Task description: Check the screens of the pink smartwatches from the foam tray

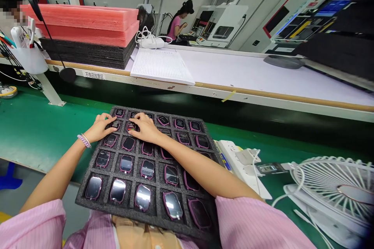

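A black foam tray (87, 190) lies in front of me, its pockets filled with several pink-rimmed smartwatch bodies (142, 196). My left hand (101, 127) rests on the tray's far left part, fingers curled over a watch body (115, 125) in the second row. My right hand (144, 126) lies next to it, fingers bent and pressing on a lit watch body (131, 126). Both hands touch the watches without lifting them. A beaded bracelet (84, 140) is on my left wrist.
The tray sits at the edge of a green belt (35, 128). To the right lie a white power strip (239, 163) and a white fan (330, 190). Beyond, a white shelf (257, 74) holds a lined sheet (160, 66) and stacked pink and black foam (87, 35). Another person sits far back.
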The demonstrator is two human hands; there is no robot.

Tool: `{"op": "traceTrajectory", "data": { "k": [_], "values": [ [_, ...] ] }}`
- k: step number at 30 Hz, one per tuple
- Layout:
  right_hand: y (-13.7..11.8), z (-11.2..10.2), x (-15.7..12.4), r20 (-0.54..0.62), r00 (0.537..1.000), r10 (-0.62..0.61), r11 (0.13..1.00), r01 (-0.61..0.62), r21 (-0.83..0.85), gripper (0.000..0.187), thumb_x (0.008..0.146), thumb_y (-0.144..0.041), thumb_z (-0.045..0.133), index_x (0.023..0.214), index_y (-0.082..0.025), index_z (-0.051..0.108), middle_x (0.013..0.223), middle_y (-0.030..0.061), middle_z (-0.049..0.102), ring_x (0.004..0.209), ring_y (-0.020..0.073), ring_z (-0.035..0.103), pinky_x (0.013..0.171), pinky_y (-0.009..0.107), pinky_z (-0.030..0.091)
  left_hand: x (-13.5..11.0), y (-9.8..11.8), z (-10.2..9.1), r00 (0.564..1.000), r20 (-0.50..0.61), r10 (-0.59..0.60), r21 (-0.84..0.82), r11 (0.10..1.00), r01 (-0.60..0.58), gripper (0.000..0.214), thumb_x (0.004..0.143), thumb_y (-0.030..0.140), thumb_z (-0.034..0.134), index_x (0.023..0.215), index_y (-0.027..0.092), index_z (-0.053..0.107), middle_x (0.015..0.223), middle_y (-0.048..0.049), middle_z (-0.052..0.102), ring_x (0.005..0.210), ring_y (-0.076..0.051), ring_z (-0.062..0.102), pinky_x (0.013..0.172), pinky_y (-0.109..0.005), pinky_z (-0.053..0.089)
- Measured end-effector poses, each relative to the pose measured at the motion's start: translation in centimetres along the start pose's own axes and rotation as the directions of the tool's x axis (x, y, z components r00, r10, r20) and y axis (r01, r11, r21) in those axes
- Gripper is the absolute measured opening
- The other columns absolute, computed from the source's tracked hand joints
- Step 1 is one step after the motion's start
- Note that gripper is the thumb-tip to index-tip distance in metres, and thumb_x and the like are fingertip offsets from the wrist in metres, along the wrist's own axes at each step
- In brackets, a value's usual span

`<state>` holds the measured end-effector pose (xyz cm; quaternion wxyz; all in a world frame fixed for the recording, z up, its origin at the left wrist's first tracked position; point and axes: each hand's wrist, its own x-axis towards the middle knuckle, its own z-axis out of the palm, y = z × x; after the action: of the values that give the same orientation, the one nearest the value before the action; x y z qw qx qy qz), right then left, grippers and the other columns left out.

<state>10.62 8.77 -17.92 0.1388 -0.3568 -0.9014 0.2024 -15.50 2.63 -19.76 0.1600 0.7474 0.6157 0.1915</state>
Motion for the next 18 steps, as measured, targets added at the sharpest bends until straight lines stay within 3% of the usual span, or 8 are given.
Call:
{"op": "traceTrajectory", "data": {
  "k": [3,9,14,18],
  "values": [
    [0.0,-0.6,-0.7,0.003,1.000,-0.027,0.998,0.027,-0.060,0.057,0.095,-0.030,0.078,0.146,-0.014,0.060,0.140,0.0203,0.049,0.129,0.0375,0.047,0.106,0.054,0.040,-0.1,-0.1,0.0,1.000,0.002,0.003,0.013,1.000,-0.003,0.064,0.094,0.058,0.058,0.149,0.024,0.057,0.130,-0.0127,0.055,0.126,-0.035,0.045,0.117,-0.057,0.032],
    [-0.4,-1.7,-1.6,0.037,0.982,-0.183,0.948,0.186,-0.256,0.038,0.102,-0.038,0.072,0.137,-0.024,0.070,0.147,0.0186,0.048,0.131,0.0346,0.046,0.105,0.049,0.036,-0.1,0.7,-0.6,1.000,0.006,0.010,0.046,0.999,-0.010,0.065,0.093,0.057,0.060,0.148,0.023,0.057,0.128,-0.0135,0.056,0.123,-0.035,0.047,0.115,-0.057,0.034],
    [0.6,-3.2,-2.5,0.042,0.983,-0.176,0.930,0.181,-0.321,0.030,0.105,-0.042,0.068,0.126,-0.023,0.077,0.145,0.0174,0.053,0.131,0.0346,0.046,0.104,0.048,0.033,0.2,1.9,-1.6,1.000,0.015,0.012,0.099,0.995,-0.013,0.065,0.091,0.056,0.062,0.147,0.023,0.058,0.127,-0.0134,0.057,0.121,-0.035,0.047,0.114,-0.057,0.034],
    [2.6,-5.1,-4.1,-0.010,0.992,-0.127,0.925,0.115,-0.362,0.030,0.105,-0.042,0.067,0.124,-0.020,0.077,0.144,0.0169,0.054,0.131,0.0349,0.045,0.102,0.046,0.033,1.1,4.9,-2.4,0.998,0.022,0.057,0.132,0.990,-0.059,0.063,0.091,0.053,0.065,0.146,0.022,0.059,0.128,-0.0141,0.058,0.120,-0.035,0.047,0.113,-0.055,0.037]
  ]
}}
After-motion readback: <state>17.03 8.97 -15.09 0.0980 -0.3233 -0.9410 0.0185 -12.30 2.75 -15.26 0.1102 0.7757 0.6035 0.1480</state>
